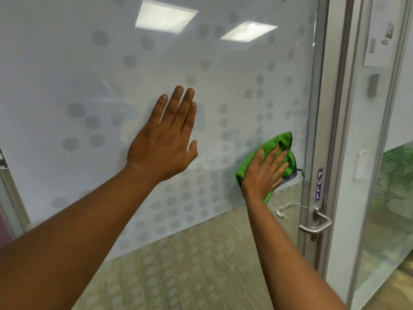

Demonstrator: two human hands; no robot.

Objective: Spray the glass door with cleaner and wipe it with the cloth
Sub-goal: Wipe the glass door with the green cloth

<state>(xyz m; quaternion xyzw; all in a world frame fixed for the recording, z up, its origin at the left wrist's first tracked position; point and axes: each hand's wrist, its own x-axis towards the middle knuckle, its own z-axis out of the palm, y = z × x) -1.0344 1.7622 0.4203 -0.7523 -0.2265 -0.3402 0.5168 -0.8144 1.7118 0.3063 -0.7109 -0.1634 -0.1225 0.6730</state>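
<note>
The glass door (pixel 89 70) fills most of the view; it is frosted, with a pattern of grey dots. My left hand (pixel 165 139) lies flat against the glass near the middle, fingers straight and holding nothing. My right hand (pixel 263 173) presses a green cloth (pixel 283 142) onto the glass close to the door's right edge, just above the handle. The palm covers the lower part of the cloth. No spray bottle is in view.
A metal lever handle (pixel 316 224) sits on the door's right stile (pixel 317 130) under a blue PULL sticker (pixel 319 184). To the right stands a fixed glass panel (pixel 380 198) with papers (pixel 380 30) and a plant (pixel 395 175) behind it. Ceiling lights reflect high in the glass.
</note>
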